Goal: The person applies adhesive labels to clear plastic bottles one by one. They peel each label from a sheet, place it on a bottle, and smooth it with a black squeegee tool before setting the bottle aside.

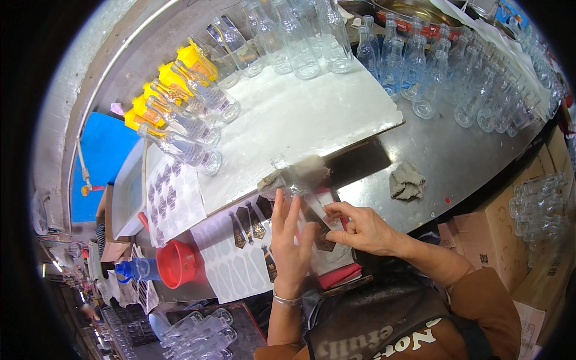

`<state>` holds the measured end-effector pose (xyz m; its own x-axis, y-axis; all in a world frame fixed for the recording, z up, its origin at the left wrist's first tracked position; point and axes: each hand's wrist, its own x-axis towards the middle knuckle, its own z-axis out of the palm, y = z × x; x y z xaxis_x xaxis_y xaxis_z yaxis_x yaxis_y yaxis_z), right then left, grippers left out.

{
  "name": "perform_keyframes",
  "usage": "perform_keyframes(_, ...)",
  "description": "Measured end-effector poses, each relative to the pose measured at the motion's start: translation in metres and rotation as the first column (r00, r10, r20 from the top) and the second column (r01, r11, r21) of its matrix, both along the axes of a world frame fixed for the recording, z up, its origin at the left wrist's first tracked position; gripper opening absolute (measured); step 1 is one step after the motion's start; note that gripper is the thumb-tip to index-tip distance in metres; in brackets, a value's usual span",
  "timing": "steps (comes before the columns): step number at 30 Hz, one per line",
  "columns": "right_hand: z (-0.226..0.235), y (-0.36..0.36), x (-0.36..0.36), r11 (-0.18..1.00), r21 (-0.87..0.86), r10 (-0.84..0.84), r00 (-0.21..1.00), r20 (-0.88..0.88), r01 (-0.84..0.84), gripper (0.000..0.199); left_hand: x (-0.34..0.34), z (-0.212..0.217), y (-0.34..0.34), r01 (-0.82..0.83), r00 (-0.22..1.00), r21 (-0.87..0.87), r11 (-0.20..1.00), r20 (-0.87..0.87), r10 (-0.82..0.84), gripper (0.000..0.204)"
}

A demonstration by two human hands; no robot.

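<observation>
My left hand (289, 249) has its fingers stretched out, their tips beside a clear glass bottle (291, 179) at the near edge of the white board. The bottle leans against a pale, rolled pad (311, 171). To the right, my right hand (367, 229) is bent, thumb and forefinger apart. Its thumb is beside a dark, tie-shaped decal (324, 242); whether it touches the decal is hard to tell. More dark decals (244, 222) lie on a white backing sheet (225, 273) left of my hands. A red cloth (339, 275) lies below the right hand.
Clear bottles stand on the white board (312, 111) and on the metal table (474, 153), several tilted against yellow holders (171, 75). A grey rag (407, 181) lies at right. A red bowl (179, 264) and blue-capped bottle (139, 269) stand at left; cardboard boxes (489, 240) at far right.
</observation>
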<state>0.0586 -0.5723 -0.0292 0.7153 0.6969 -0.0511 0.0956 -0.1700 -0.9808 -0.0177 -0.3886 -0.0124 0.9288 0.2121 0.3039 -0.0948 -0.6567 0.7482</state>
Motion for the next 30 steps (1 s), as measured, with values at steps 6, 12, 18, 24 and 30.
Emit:
perform_keyframes(6, -0.068, -0.029, 0.044, 0.875, 0.276, -0.119, 0.729, -0.674, 0.397, 0.026, 0.0, -0.001, 0.0, 0.0, 1.0, 0.002, 1.0, -0.021, 0.0, 0.054)
perform_keyframes(12, -0.008, 0.005, 0.063, 0.94, 0.237, -0.2, 0.96, -0.198, 0.245, 0.032, -0.003, -0.021, 0.006, -0.002, 1.0, -0.168, 0.986, 0.019, 0.005, 0.073)
perform_keyframes(18, 0.055, 0.05, 0.095, 0.989, 0.146, -0.065, 0.796, 0.602, -0.029, 0.027, -0.002, -0.019, -0.001, 0.01, 1.0, -0.27, 0.963, 0.008, -0.009, 0.082)
perform_keyframes(24, 0.065, 0.058, 0.091, 0.992, 0.095, 0.0, 0.738, 0.675, -0.087, 0.02, -0.003, -0.02, -0.003, -0.004, 1.0, -0.273, 0.962, 0.021, 0.01, 0.083)
perform_keyframes(30, 0.06, 0.063, 0.087, 0.983, 0.185, -0.141, 0.61, 0.78, -0.01, 0.016, -0.001, -0.021, -0.004, -0.019, 0.998, -0.24, 0.971, 0.053, 0.032, 0.081)
